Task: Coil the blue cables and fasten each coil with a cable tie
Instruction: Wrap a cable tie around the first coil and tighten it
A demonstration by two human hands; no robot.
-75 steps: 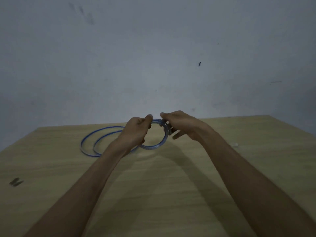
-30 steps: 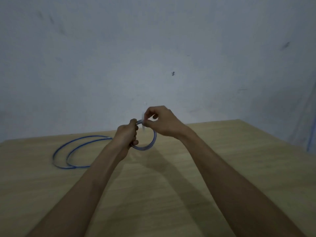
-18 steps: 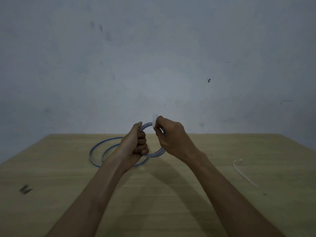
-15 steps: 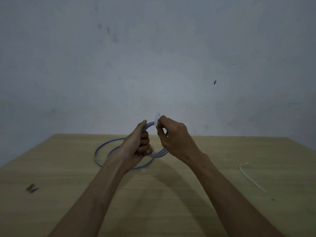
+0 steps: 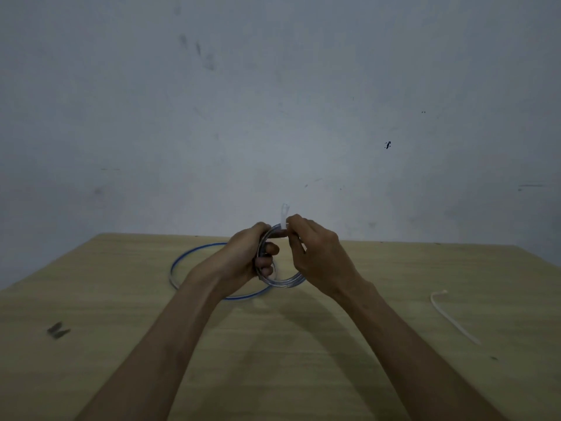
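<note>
- We hold a small coil (image 5: 280,281) of blue cable upright above the table (image 5: 91,299).
- Our left hand (image 5: 243,259) is curled around the coil's left side.
- Our right hand (image 5: 315,253) pinches a white cable tie (image 5: 284,214) at the coil's top.
- Behind the coil, a loose blue cable (image 5: 179,268) lies on the table.
- Well right of the coil lies a spare tie (image 5: 449,317).

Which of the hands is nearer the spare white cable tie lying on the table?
Right. The right hand pinches a tie on the coil, left of the spare cable tie; the left hand is farther left still.
</note>
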